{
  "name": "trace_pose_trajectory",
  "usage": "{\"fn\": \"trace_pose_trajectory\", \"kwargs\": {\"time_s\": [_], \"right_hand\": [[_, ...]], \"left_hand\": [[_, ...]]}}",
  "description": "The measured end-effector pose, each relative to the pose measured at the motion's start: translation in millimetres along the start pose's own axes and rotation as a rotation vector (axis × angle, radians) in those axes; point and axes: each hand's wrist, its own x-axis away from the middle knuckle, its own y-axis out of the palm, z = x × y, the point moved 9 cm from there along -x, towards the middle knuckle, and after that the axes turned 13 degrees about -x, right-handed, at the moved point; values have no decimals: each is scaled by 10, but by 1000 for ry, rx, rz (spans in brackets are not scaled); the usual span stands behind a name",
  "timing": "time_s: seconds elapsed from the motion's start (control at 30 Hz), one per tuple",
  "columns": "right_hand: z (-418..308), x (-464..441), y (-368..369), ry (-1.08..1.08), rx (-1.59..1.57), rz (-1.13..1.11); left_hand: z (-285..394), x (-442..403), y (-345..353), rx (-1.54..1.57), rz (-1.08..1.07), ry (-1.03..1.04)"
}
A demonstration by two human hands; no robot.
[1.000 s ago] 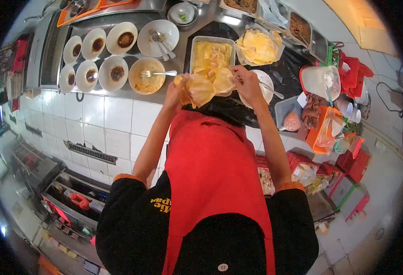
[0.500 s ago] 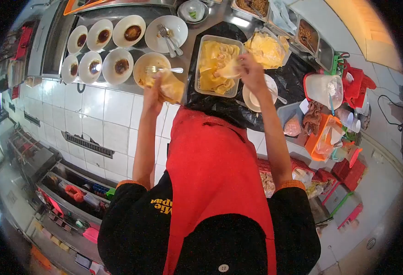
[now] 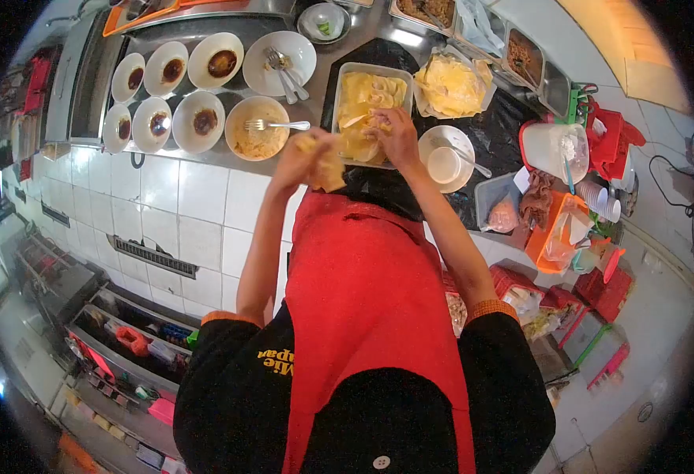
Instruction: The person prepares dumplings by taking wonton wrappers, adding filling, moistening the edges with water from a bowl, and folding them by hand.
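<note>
My left hand [image 3: 303, 163] is closed around a small stack of thin yellow dough wrappers [image 3: 330, 172], held just in front of the counter's edge. Over a clear plastic tub [image 3: 339, 107] of folded yellow dumplings [image 3: 362, 85], my right hand [image 3: 396, 136] has its fingers bent down onto a dumpling [image 3: 370, 126], partly hidden beneath them. To the right of that hand stands a white bowl [image 3: 430, 144] with a smaller cup inside and a utensil on its rim. A larger pile of yellow wrappers [image 3: 451, 85] lies behind it.
Several white bowls with dark sauce [image 3: 206, 122] stand at the left. Near them are a bowl with a fork [image 3: 240, 142] and a plate with cutlery [image 3: 256, 71]. Metal trays of brown filling [image 3: 525, 57], a white-powder tub [image 3: 548, 158] and an orange basket [image 3: 548, 233] stand at the right.
My right hand has moved left and down into the tub with the dumpling. My left hand has shifted right with the wrappers, away from the fork bowl.
</note>
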Motion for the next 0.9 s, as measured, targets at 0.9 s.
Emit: {"fn": "trace_pose_trajectory", "kwargs": {"time_s": [0.9], "right_hand": [[-290,117,403,-63,180,-217]], "left_hand": [[620,-865,-185,-41,166,160]]}}
